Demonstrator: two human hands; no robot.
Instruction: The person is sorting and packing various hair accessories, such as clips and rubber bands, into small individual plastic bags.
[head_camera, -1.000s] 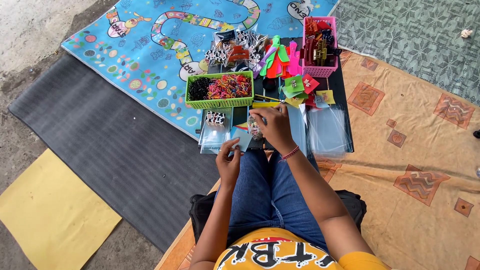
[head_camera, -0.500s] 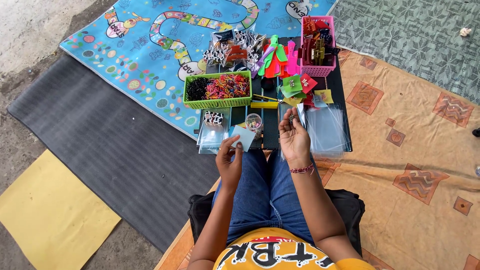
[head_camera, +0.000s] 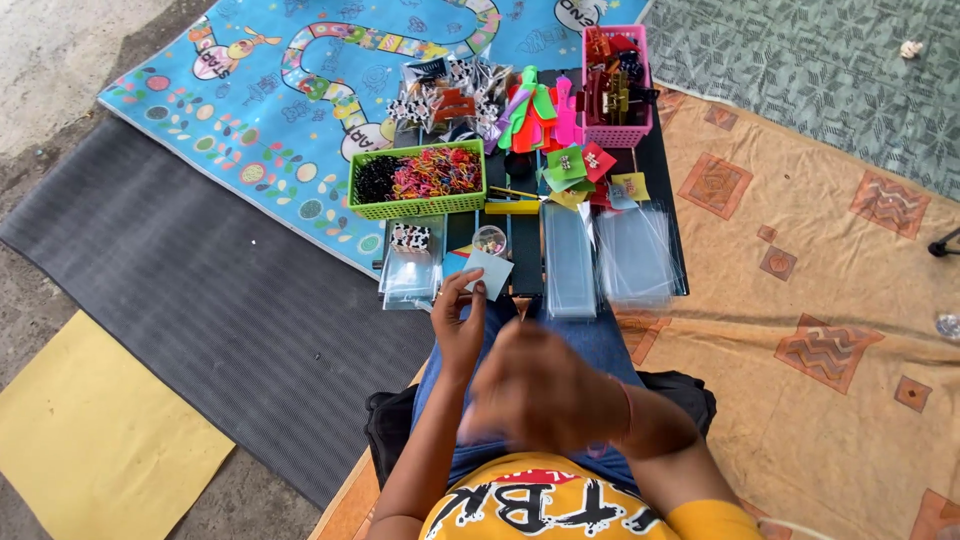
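Head view, from big to small: a blue game mat (head_camera: 300, 90) fills the upper left of the frame, a dark ribbed mat (head_camera: 200, 290) the left, a patterned orange cloth (head_camera: 800, 300) the right. At upper centre a black tray (head_camera: 528, 250) carries a green basket (head_camera: 418, 180) of hair ties, a pink basket (head_camera: 615, 90) of clips and stacks of clear sleeves (head_camera: 632, 255). Just below, the left hand (head_camera: 457, 325) pinches a small pale-blue card (head_camera: 488, 273), as it did half a second ago. The right hand (head_camera: 545, 395) has swung from the sleeves back toward the lap; it is blurred, so its grip cannot be told.
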